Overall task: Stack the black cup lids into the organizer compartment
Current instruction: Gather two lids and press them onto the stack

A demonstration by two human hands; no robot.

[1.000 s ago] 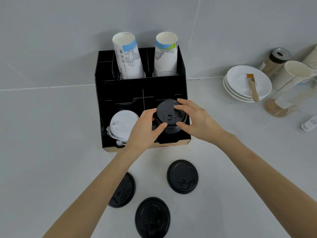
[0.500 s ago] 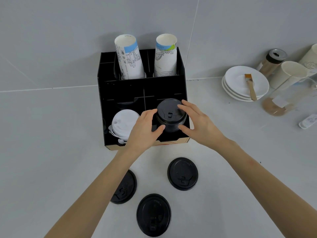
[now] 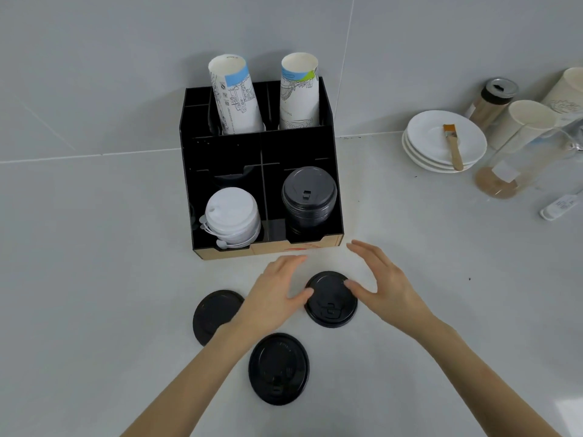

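A black lid lies flat on the grey counter, just in front of the organizer. The left hand and right hand flank it, fingers spread open, thumbs touching its rim. Two more lids rest nearer the viewer: a left lid partly under the left wrist and a near lid. The stack fills the organizer's front right compartment. Bare counter surrounds the lids; plates sit well apart, far right.

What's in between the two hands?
In the head view, one loose black lid lies on the counter between the left hand and right hand, thumbs touching its edge.
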